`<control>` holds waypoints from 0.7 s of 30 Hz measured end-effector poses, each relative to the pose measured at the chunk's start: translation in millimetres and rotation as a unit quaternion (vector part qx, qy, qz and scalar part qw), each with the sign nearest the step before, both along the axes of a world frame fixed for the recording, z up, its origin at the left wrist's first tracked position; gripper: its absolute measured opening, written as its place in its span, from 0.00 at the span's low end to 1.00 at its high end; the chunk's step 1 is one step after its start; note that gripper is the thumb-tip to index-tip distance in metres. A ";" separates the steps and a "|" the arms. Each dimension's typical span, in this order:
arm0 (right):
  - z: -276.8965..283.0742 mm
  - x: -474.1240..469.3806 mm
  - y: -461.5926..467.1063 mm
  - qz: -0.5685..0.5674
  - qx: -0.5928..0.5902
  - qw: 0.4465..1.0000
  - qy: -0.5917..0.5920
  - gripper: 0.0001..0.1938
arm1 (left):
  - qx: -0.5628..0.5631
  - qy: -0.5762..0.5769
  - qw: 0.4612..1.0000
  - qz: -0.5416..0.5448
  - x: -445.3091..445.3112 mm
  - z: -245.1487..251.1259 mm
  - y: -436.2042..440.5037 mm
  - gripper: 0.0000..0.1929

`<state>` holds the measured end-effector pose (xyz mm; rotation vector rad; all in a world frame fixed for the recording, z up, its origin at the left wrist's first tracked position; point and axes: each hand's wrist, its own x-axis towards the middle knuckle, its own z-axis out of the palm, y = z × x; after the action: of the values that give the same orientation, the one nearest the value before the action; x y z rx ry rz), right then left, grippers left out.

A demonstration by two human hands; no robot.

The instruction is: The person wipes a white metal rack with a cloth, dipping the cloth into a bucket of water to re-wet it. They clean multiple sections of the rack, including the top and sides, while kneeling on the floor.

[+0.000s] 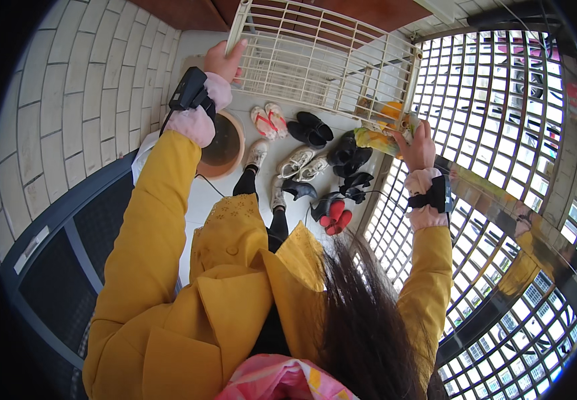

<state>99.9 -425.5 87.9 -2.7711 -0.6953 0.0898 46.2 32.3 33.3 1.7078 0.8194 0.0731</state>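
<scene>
A cream wire rack [313, 65], with a grid shelf and tubular edges, fills the upper middle of the head view. My left hand [223, 61] is closed around its left edge. At the rack's lower right corner is my right hand [418, 145], with the thumb and fingers around the corner and a yellow-green patterned cloth or bag [376, 139] beside them. Whether that hand also grips the cloth cannot be told. Below the rack, pink-strapped flip-flops [268, 121] and black shoes [311, 129] stand on the floor.
A round clay-coloured pot [223, 145] stands by the brick wall [78, 90] at left. White sneakers [303, 164], black heels [298, 189] and red slippers [336, 218] lie near my feet. A metal grille [478, 100] runs along the right; dark cables cross the floor.
</scene>
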 end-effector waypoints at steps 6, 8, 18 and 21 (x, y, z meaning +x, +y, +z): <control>-8.7 -15.6 5.1 -0.147 0.025 0.989 -0.007 0.21 | 0.002 0.007 1.000 0.000 1.0 0.1 -0.8 0.24; -19.6 -28.4 10.4 -0.143 0.104 0.981 -0.079 0.18 | 0.007 0.004 1.000 0.000 0.7 -0.3 -0.1 0.24; -34.0 -50.3 19.9 -0.176 0.077 0.969 -0.156 0.09 | 0.012 0.025 1.000 -0.003 0.1 2.7 -1.9 0.24; -43.8 -50.8 30.4 -0.225 0.191 0.939 -0.176 0.10 | 0.003 0.016 1.000 -0.007 0.9 3.4 -1.6 0.23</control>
<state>49.2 -395.1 44.2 -2.5043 -0.1111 -0.5818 47.1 30.7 36.7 1.7241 0.8323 0.0387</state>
